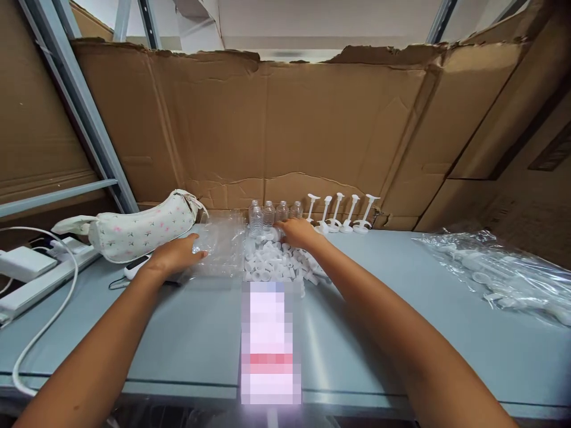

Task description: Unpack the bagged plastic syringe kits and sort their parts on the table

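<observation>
My left hand (176, 254) rests on a clear plastic bag (222, 242) lying on the grey table (187, 333), fingers curled loosely over the bag's edge. My right hand (298, 232) reaches over a heap of small white plastic caps (276, 264), fingers bent down among them beside a row of small clear bottles (267, 217). What the right fingers hold, if anything, is hidden. Several white pump stems (341, 214) stand upright to the right of the bottles.
A floral pouch (138, 229) lies at the left, with a white remote-like device (136, 266), a power strip (27, 285) and a cable (49, 321). A clear bag of white parts (504, 276) sits at the right. Cardboard walls (285, 125) enclose the back and sides.
</observation>
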A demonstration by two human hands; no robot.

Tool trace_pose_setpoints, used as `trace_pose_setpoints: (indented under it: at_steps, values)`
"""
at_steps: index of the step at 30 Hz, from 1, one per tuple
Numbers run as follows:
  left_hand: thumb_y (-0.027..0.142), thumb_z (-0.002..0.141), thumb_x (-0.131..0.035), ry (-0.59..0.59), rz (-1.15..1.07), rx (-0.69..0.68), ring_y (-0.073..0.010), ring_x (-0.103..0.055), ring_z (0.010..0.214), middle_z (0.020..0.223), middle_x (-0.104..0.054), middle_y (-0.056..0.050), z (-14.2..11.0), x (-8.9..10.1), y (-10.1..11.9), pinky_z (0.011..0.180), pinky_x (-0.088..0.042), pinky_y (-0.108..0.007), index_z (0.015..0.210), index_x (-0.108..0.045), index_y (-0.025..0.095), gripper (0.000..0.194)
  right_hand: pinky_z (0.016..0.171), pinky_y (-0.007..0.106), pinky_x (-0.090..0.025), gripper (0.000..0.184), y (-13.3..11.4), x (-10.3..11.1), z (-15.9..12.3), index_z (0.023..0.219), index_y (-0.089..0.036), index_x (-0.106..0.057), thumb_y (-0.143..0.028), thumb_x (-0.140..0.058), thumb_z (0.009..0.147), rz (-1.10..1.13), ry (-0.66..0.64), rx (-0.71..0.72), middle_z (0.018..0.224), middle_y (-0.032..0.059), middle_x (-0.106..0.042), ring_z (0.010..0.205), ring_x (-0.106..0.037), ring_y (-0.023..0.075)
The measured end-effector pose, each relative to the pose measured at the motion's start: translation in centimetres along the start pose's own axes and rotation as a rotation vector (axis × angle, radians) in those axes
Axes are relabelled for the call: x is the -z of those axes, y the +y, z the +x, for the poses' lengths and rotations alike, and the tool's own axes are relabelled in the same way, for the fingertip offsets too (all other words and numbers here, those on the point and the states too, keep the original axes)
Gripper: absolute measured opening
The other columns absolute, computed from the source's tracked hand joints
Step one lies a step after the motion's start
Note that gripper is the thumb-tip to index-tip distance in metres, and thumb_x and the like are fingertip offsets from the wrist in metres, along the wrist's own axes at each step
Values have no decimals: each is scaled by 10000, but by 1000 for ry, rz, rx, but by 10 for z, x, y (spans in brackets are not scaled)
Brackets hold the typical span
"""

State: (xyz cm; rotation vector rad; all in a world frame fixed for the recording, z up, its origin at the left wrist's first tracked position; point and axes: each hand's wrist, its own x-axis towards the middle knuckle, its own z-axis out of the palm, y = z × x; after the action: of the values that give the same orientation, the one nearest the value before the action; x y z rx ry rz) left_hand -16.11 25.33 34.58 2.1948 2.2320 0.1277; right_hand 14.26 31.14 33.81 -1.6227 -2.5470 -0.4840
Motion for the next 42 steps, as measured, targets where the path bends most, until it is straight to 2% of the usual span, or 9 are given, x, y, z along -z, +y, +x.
trace_pose_setpoints:
  at_steps: [7, 10, 14, 17, 20, 26, 30, 36, 42]
  values:
    - [567, 801, -409, -79, 19, -33, -385, -582, 1069, 1205, -625, -156, -13, 3, 14, 791, -452, -461, 1267, -529, 234, 585, 879, 416, -418, 416, 0, 23, -18, 1237, -169, -516, -238, -584, 833, 25, 165, -51, 1173, 146, -623, 1106, -544, 301]
    - [529, 851, -370, 136, 34, -62, -377, -557, 1096, 1238, -591, -161, -17, 1, 24, 803, -451, -462, 1274, -523, 209, 553, 873, 424, -432, 408, 6, 37, -32, 1230, -157, -486, -257, -565, 842, 156, 312, -110, 1211, 150, -592, 1112, -531, 299]
    - [450, 891, -402, 501, -77, -288, -296, -533, 1125, 1216, -602, -107, -26, -5, 49, 913, -416, -419, 1242, -535, 193, 456, 777, 406, -505, 451, 9, 52, -54, 1160, -197, -454, -319, -643, 768, 950, 515, -118, 1109, 95, -617, 954, -609, 247]
    - [484, 871, -472, 602, -156, -488, -274, -544, 1102, 1192, -621, -90, -38, -11, 73, 912, -412, -404, 1238, -523, 192, 472, 777, 405, -533, 436, 1, 59, -73, 1093, -238, -450, -375, -672, 744, 1528, 403, -49, 1015, 45, -617, 900, -632, 209]
    - [395, 895, -468, 652, -153, -604, -250, -597, 953, 1034, -675, -86, -49, -17, 91, 805, -428, -373, 1093, -587, 171, 321, 851, 421, -522, 374, -12, 62, -93, 1007, -237, -483, -355, -702, 727, 1794, 188, -5, 956, 26, -620, 882, -639, 187]
    - [243, 939, -340, 809, -81, -628, -217, -571, 719, 762, -652, -63, -51, -19, 92, 651, -377, -329, 931, -596, 164, 268, 775, 363, -539, 304, -14, 52, -110, 988, -213, -548, -449, -615, 810, 1878, 125, 75, 1044, 57, -603, 938, -607, 185]
    - [264, 955, -306, 821, -83, -667, -211, -557, 752, 855, -661, -74, -49, -15, 87, 677, -367, -325, 1023, -567, 164, 288, 578, 270, -489, 339, -11, 43, -109, 907, -186, -556, -510, -577, 814, 1940, 86, -112, 883, 45, -617, 723, -627, 152]
    - [296, 937, -330, 880, -16, -829, -193, -454, 625, 670, -586, -52, -56, -14, 89, 595, -290, -331, 752, -544, 199, 299, 572, 236, -484, 281, -14, 33, -114, 876, -181, -577, -457, -532, 854, 2082, 11, -274, 786, 31, -638, 636, -613, 124]
    - [275, 947, -310, 784, -371, -811, -163, -371, 582, 593, -435, -2, -70, -9, 97, 577, -293, -304, 657, -408, 208, 313, 654, 216, -510, 263, -19, 30, -118, 900, -172, -614, -417, -522, 872, 2137, 32, -285, 804, 37, -647, 695, -620, 110]
